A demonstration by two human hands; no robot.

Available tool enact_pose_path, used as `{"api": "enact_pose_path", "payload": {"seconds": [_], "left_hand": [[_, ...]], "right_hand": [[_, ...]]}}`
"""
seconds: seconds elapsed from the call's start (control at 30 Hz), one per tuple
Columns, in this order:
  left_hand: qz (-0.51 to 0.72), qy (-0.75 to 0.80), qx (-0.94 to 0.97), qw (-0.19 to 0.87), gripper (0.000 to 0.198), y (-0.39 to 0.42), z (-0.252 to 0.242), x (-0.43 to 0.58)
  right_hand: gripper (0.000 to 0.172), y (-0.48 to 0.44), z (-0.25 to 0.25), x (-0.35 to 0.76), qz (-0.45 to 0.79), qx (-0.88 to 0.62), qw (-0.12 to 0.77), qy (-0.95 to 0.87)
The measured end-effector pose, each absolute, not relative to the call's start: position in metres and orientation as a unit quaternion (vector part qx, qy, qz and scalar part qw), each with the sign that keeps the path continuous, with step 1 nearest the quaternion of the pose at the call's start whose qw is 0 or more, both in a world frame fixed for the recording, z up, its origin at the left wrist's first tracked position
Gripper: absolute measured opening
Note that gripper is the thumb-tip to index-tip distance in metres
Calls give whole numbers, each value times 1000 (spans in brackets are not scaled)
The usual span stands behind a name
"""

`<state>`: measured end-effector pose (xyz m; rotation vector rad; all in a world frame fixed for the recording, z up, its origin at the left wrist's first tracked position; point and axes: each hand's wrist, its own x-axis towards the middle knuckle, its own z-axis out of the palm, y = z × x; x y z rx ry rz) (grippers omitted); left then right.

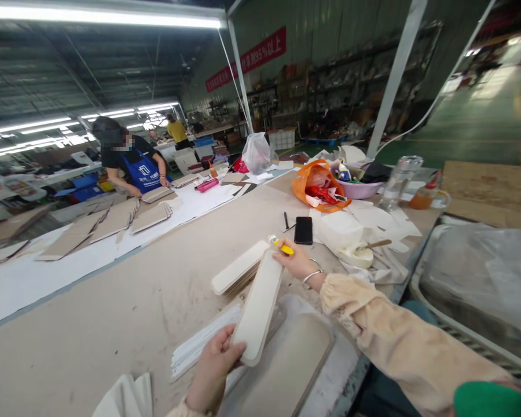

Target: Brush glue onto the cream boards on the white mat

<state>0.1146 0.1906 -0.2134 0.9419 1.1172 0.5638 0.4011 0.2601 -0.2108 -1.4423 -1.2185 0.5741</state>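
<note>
My left hand point(217, 362) grips the near end of a long, pale board with rounded corners point(258, 307). At the board's far end, my right hand point(296, 259) is closed round a small yellow tool point(285, 248), whose pale tip lies against the board's edge. Behind the held board rests a stack of similar boards point(238, 269). White strips point(204, 336) lie on the table left of the held board. Under and right of it is a larger rounded panel point(299, 353) with clear plastic around it.
A black phone point(303, 230), a tape roll point(359, 256), an orange bag point(321, 185), a purple basin point(360, 188), a glass jar point(399, 182) and a glue bottle point(424, 194) stand beyond my right hand. A co-worker in a blue apron point(145, 171) handles panels across the table point(156, 255).
</note>
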Motion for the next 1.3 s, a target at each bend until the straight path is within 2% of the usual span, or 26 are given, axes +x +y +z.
{"api": "enact_pose_path", "payload": {"seconds": [0.3, 0.5, 0.7, 0.87, 1.1, 1.2, 1.3], "left_hand": [[359, 579, 468, 563, 56, 305, -204, 107], [358, 609, 484, 516, 46, 348, -211, 112], [338, 631, 539, 444, 51, 370, -232, 106], [310, 647, 593, 365, 49, 372, -239, 103], [299, 643, 654, 262, 40, 357, -224, 108], [333, 614, 682, 217, 43, 321, -222, 99], [371, 529, 744, 172, 43, 252, -227, 79]], "right_hand": [[16, 328, -217, 401, 171, -665, 516, -512], [17, 351, -230, 398, 168, -686, 489, -513], [19, 360, -239, 399, 166, -697, 461, -523], [20, 362, -246, 401, 159, -705, 439, -534], [19, 342, -236, 409, 119, -703, 417, -563], [15, 307, -225, 419, 120, -685, 408, -592], [14, 251, -214, 430, 123, -638, 423, -632]]}}
